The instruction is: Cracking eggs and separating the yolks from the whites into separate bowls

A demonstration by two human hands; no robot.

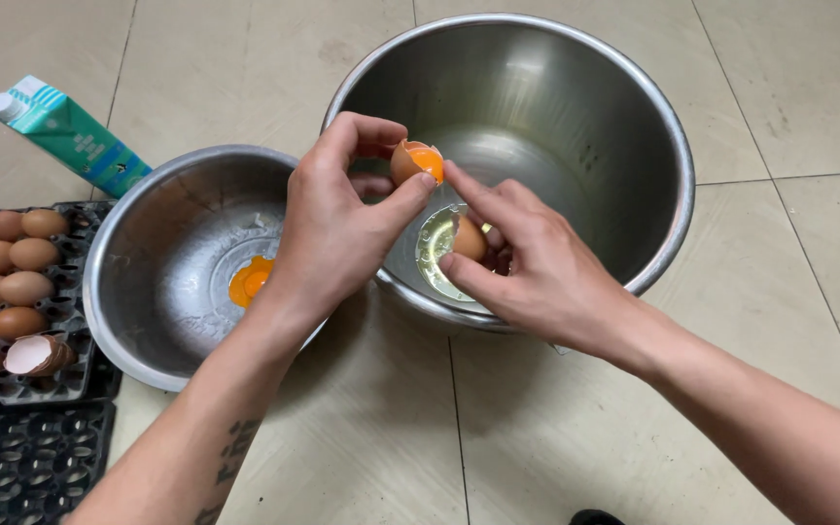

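The left hand (337, 228) pinches a brown eggshell half (416, 161) between thumb and fingertips, yolk visible inside it, held over the near rim of the large steel bowl (595, 117). The right hand (527, 258) grips the other shell half (469, 239) in its curled fingers, just below and beside the first, the index finger extended to touch the upper half. Clear egg white (435, 255) lies pooled in the bottom of the large bowl beneath both hands. To the left, touching or nearly touching it, sits a smaller steel bowl (148, 282) holding a yolk (250, 282). Further left, a dark egg tray (70, 321) carries brown eggs (12, 255) and one emptied shell (38, 355); a teal carton (70, 136) lies behind it. Everything rests on a beige tiled floor (780, 321) with visible grout lines.
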